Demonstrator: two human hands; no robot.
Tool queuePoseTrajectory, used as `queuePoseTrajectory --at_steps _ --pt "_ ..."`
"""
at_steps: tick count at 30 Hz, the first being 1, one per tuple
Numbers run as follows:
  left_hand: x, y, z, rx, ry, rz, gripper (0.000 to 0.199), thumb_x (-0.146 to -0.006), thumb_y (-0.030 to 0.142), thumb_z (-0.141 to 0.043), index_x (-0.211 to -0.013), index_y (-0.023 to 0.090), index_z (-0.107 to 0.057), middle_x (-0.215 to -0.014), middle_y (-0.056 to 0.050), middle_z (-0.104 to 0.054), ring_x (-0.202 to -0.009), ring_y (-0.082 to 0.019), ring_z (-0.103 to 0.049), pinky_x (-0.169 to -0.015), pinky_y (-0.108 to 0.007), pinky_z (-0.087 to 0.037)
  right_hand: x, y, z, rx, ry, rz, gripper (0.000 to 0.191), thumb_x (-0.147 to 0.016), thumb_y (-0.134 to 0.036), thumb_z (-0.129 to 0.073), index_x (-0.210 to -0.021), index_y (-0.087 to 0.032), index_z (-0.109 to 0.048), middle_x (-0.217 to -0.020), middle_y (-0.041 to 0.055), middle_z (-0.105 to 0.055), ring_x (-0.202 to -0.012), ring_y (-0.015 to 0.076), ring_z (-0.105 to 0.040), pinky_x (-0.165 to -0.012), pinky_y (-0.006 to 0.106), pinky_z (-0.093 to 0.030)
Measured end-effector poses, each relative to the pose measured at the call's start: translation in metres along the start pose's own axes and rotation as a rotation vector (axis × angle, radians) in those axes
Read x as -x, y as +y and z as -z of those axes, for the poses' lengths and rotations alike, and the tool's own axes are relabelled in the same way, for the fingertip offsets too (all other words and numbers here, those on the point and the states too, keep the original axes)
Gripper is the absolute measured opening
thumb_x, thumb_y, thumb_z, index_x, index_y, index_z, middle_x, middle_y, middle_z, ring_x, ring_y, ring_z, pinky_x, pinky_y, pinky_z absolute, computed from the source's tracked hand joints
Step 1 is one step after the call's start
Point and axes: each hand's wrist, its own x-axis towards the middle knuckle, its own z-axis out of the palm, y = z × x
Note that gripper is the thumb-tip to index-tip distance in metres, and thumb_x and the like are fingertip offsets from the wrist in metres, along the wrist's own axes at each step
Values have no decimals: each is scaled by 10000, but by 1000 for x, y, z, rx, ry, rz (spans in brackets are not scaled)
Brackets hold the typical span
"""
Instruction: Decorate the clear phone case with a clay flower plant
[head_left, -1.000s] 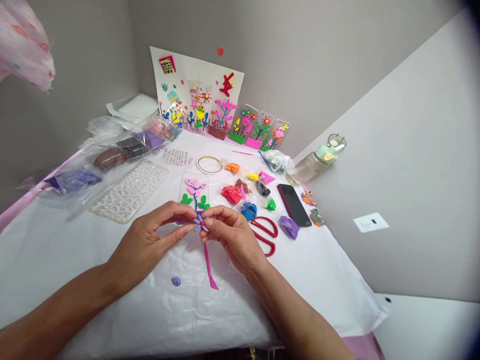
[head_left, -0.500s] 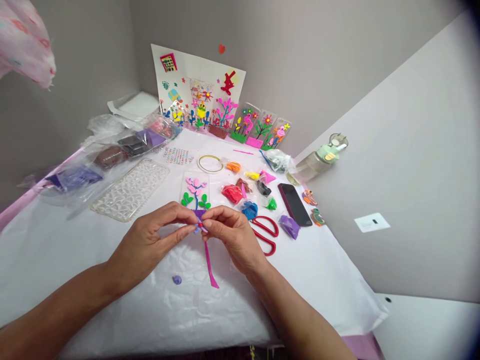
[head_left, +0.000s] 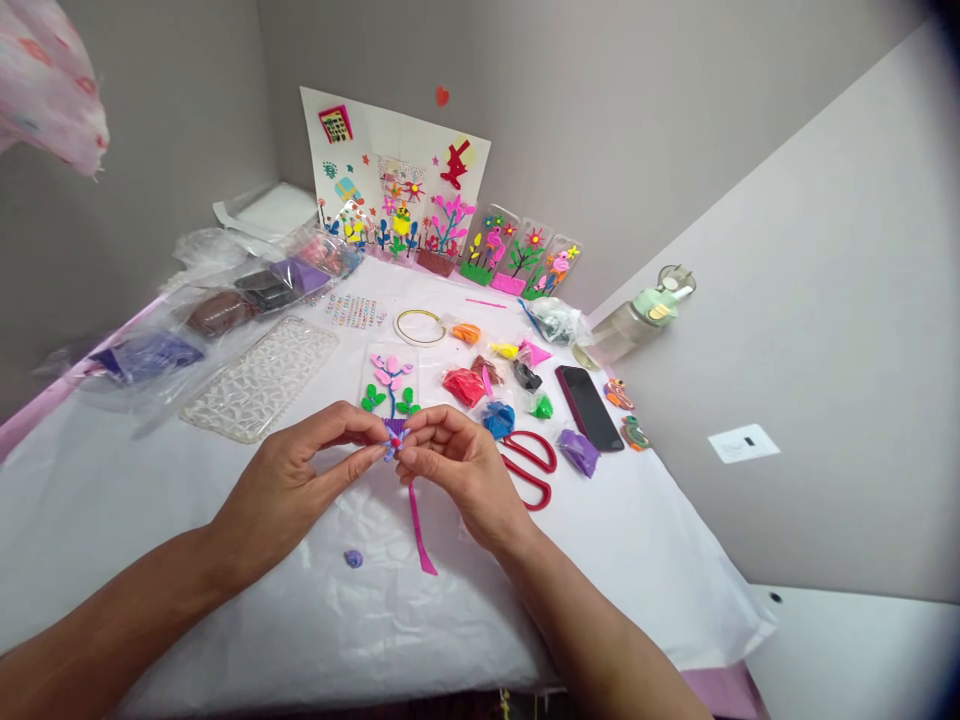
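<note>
Between my fingertips is a small clay flower (head_left: 395,443) with thin lilac petals and a red centre. My left hand (head_left: 315,460) pinches its left side with thumb and forefinger. On the other side, my right hand (head_left: 457,465) grips it by thumb and fingertips. Just beyond lies a clear phone case (head_left: 411,372) bearing a pink clay flower, green leaves and a purple base, partly hidden by my hands. A magenta modelling tool (head_left: 420,535) runs toward me below the right hand. To its left rests a small lilac clay lump (head_left: 353,559).
Red-handled scissors (head_left: 538,500) lie right of my right hand, beside a phone (head_left: 590,408) and several bagged clay pieces (head_left: 465,386). A textured clear case (head_left: 255,385) is on the left. Decorated cases (head_left: 490,245) stand at the back, near a bottle (head_left: 634,325).
The clay flower has turned so its red centre and petals show more fully. My right fingers have shifted slightly left and loosened around it; my left hand barely moved.
</note>
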Motion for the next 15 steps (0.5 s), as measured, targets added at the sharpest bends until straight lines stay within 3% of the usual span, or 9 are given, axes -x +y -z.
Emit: queuePoseTrajectory --at_steps 5,10,15 --pt "1 0 0 3 -7 12 174 -936 501 -713 -953 339 -776 -973 36 -790 -947 -194 -753 -919 -261 -610 0 1 2 47 -3 40 307 -853 -452 -887 -1039 -232 -784 -813 -15 -747 -735 141 -692 -756 300 -597" --pt "2 0 1 2 -34 16 189 -942 503 -706 -950 327 -773 -965 26 -785 -926 -200 -751 -908 -277 -617 -1 1 3 96 -10 42 302 -786 -464 -935 -883 -224 -779 -790 -19 -719 -720 133 -637 -734 288 -555" --pt "1 -1 0 -14 -28 29 189 -942 515 -709 -973 342 -776 -985 41 -791 -955 -191 -756 -917 -261 -604 -1 0 1 94 -18 24 312 -763 -455 -949 -897 -231 -779 -800 -20 -716 -722 135 -639 -730 288 -554"
